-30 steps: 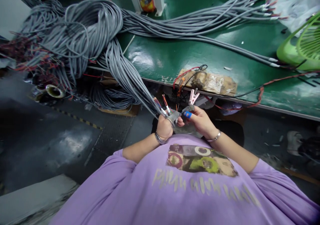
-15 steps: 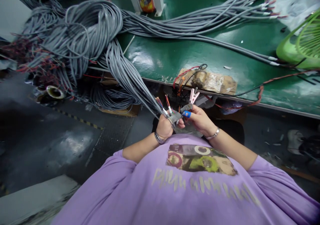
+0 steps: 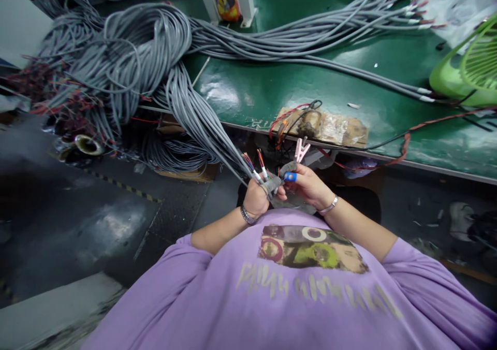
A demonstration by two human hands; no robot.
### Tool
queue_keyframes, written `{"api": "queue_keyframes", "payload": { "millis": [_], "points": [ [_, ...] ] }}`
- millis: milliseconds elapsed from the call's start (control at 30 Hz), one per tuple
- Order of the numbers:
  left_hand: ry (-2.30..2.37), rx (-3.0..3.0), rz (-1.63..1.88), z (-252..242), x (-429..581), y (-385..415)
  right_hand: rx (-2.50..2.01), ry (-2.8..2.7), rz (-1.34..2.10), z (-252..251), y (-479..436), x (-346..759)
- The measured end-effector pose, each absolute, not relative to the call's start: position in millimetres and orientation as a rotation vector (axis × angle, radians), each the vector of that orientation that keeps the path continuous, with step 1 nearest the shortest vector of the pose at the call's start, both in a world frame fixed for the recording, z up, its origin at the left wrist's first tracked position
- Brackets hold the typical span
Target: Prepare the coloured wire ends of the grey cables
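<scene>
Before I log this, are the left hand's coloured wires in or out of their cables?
Out: coloured wires protrude past white bands above the left hand.

Glare on grn tabletop [image 3: 256,88] & dk floor [image 3: 116,225]; area under tabletop v. dim; edges stretched, pic bit soft.

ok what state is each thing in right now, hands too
left hand, closed around gray cables
gray cables, bundled, held ends stripped to colored wires
right hand, fingers bent, exact grip unclear
cable coil, looped, on the table
pink clothespin, prongs upward, what it grips unclear
green fan, partly out of frame, running or not unclear
plastic bag, crumpled
</scene>
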State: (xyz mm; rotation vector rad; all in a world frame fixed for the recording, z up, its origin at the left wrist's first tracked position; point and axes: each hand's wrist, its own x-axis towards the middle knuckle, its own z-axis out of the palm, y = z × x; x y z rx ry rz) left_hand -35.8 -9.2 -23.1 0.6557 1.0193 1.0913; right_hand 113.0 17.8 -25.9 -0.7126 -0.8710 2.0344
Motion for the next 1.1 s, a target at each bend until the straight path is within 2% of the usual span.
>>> {"api": "queue_keyframes", "payload": {
  "millis": [200, 533, 1100],
  "points": [
    [1.095, 0.657, 1.158, -26.2, -30.5, -10.1, -1.031, -0.878, 1.750, -26.4, 15.9, 111.4],
    [1.173, 0.652, 1.210, -20.2, -26.3, -10.4, -0.961, -0.605, 1.889, -33.5, 9.8, 120.0],
    [1.126, 0.891, 1.084, -24.6, -29.6, -15.7, -0.902, -0.935, 1.808, -18.6, 10.9, 114.3]
  ]
}}
